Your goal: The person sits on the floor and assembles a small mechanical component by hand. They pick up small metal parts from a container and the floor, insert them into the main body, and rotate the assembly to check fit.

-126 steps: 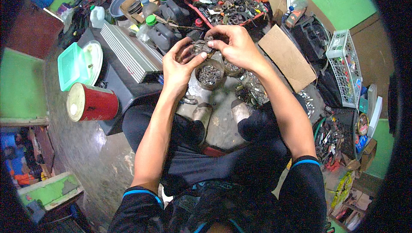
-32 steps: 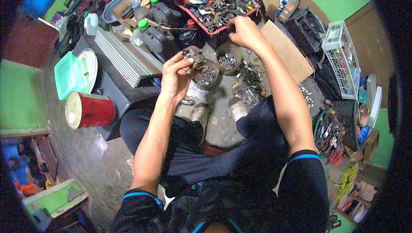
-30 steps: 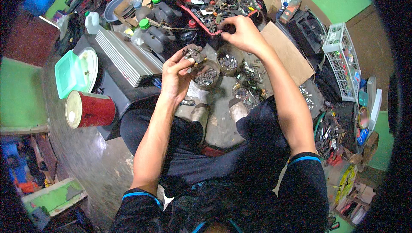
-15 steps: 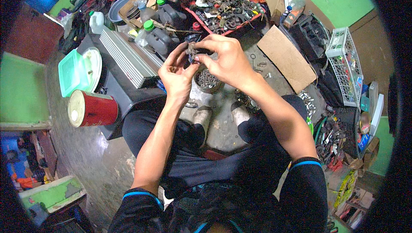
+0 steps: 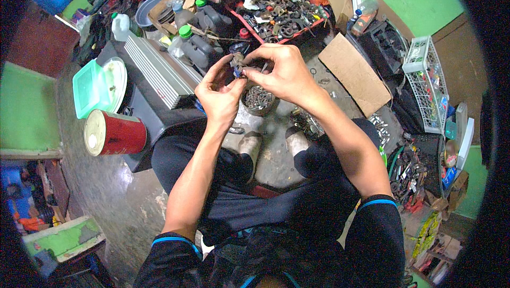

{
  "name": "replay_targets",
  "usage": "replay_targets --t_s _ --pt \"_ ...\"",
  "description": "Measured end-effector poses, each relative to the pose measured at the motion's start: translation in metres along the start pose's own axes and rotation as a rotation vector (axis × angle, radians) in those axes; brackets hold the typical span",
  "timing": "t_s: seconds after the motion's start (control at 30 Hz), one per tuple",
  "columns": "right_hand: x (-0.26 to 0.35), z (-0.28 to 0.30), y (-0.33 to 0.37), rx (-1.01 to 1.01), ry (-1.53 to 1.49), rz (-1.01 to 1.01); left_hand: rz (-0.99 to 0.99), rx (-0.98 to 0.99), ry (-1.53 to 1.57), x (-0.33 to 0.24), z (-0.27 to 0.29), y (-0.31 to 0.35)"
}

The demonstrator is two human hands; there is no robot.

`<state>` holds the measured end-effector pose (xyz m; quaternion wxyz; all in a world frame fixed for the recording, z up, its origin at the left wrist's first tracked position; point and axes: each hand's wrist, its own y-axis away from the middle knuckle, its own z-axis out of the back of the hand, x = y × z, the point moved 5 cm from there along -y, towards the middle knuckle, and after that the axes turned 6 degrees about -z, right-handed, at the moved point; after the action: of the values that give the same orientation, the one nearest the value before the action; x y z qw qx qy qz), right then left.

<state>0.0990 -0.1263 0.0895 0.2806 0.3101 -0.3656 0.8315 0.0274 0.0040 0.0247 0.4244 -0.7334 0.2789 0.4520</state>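
Observation:
Between my two hands is a small dark part with a bit of blue on it [image 5: 237,66], too small to name its kind. My left hand [image 5: 219,94] grips it from the left with thumb and fingers. From the right, my right hand [image 5: 279,70] pinches the same part, its thumb near the blue bit. Below the hands, a round container [image 5: 258,108] filled with small metal pieces stands on the floor between my feet. Beyond them, a red tray [image 5: 248,27] is heaped with dark metal and plastic parts.
A brown cardboard sheet [image 5: 355,74] lies at the right, near a white plastic crate [image 5: 426,83]. On the left are a red can [image 5: 118,134], a mint-green tub [image 5: 87,90] and a grey ridged panel [image 5: 159,70]. Dark jugs with green caps [image 5: 201,52] stand beyond. Loose metal parts [image 5: 307,122] lie by my right foot.
My right hand's fingers have lifted slightly away from the small part, showing more of it and its blue bit. Both hands stay in nearly the same place.

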Motion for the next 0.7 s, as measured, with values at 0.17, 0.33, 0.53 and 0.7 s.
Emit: replay_targets --t_s 0.17,0.33,0.53,0.7 --pt "-0.002 -0.005 0.001 0.066 0.083 -0.102 0.048 -0.035 0.023 0.002 -0.001 0.002" --pt "-0.007 -0.004 0.000 0.177 0.108 -0.235 0.005 0.001 -0.174 -0.008 -0.005 0.001" --pt "-0.009 0.017 0.004 0.387 0.229 -0.184 -0.031 -0.140 -0.479 -0.009 0.029 -0.020" --pt "-0.044 0.013 0.000 0.417 0.259 -0.328 0.101 -0.086 -0.242 -0.005 0.022 -0.018"
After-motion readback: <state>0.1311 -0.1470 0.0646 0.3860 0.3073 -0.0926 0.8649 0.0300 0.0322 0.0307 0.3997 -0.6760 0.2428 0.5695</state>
